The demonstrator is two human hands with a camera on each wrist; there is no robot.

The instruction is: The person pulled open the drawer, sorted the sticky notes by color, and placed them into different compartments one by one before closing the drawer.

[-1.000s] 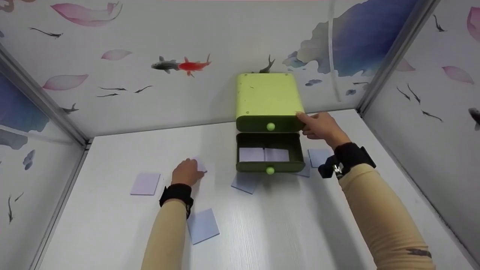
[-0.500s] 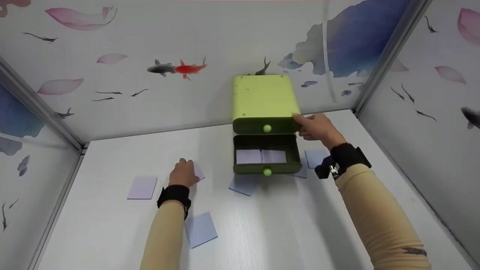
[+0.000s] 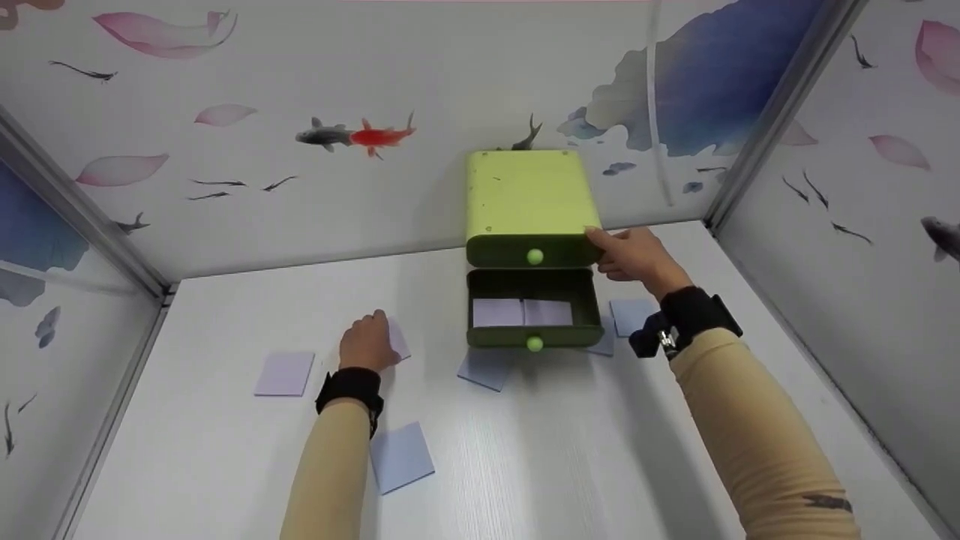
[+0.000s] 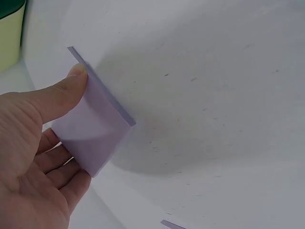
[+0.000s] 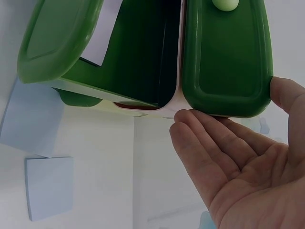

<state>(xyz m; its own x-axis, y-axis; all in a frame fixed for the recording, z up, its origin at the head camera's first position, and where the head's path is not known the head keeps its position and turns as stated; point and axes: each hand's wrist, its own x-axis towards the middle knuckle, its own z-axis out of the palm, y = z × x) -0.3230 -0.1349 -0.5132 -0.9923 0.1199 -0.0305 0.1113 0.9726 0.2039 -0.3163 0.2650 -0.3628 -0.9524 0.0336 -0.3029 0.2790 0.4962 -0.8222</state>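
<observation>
My left hand (image 3: 366, 343) grips a purple sticky note pad (image 4: 97, 126) by its edges, thumb on one edge and fingers against the opposite one; the pad is tilted at the table. On the right, my right hand (image 3: 636, 256) touches the front right corner of a lime-green two-drawer desk organizer (image 3: 532, 191), thumb at the top and fingers nearly straight along the side. Its lower drawer (image 3: 534, 337) is pulled out, with two purple pads (image 3: 498, 312) lying side by side in it. The upper drawer (image 5: 226, 62) is closed.
Another purple pad (image 3: 284, 373) lies left of my left hand. A blue pad (image 3: 403, 457) is near my left forearm. More blue pads lie under the drawer (image 3: 486, 369) and right of it (image 5: 50, 186). Printed panels (image 3: 225, 225) wall the white table.
The view has shifted slightly. My left hand stays at the purple pad, its fingers moving a little. My right hand keeps its place on the organizer.
</observation>
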